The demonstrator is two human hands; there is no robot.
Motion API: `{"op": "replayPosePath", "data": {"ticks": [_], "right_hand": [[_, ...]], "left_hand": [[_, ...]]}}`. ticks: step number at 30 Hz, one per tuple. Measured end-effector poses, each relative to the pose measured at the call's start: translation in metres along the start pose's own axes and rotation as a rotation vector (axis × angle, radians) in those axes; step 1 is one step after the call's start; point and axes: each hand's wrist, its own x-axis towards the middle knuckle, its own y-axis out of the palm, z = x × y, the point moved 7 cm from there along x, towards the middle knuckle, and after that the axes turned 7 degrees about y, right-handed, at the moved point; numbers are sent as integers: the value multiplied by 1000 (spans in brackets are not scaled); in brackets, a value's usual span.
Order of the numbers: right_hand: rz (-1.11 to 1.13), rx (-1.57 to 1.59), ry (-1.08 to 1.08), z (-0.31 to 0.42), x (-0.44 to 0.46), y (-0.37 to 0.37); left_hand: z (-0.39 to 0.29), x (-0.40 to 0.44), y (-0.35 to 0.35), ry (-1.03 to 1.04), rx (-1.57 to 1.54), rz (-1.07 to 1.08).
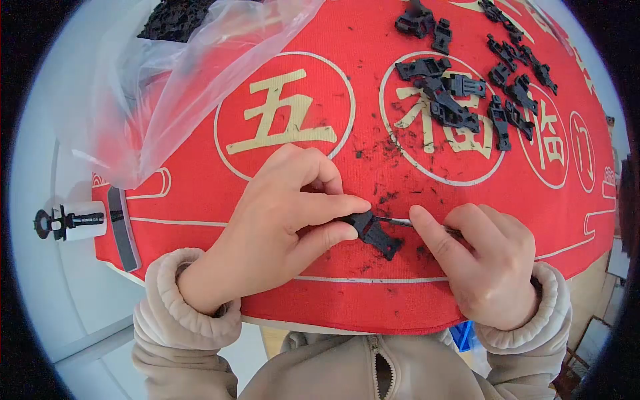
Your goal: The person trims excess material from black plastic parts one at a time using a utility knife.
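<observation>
My left hand pinches a small black plastic buckle-like part between thumb and forefinger, low over the red mat. My right hand is closed around a slim knife, its forefinger stretched along the top. The knife's thin metal tip points left and meets the upper edge of the black part. Most of its handle is hidden under my right fingers. Black shavings are scattered on the mat around and above the part.
Several similar black parts lie in a loose cluster at the upper right. A clear plastic bag with a dark mass of small pieces is at the upper left. A dark grey strip lies on the mat's left edge, beside a white object with a black strap.
</observation>
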Motion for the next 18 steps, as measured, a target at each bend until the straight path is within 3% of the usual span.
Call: {"op": "replayPosePath", "data": {"ticks": [18], "right_hand": [[97,-27,34,5,-2,0]], "left_hand": [[0,0,1,12,-10,-16]]}}
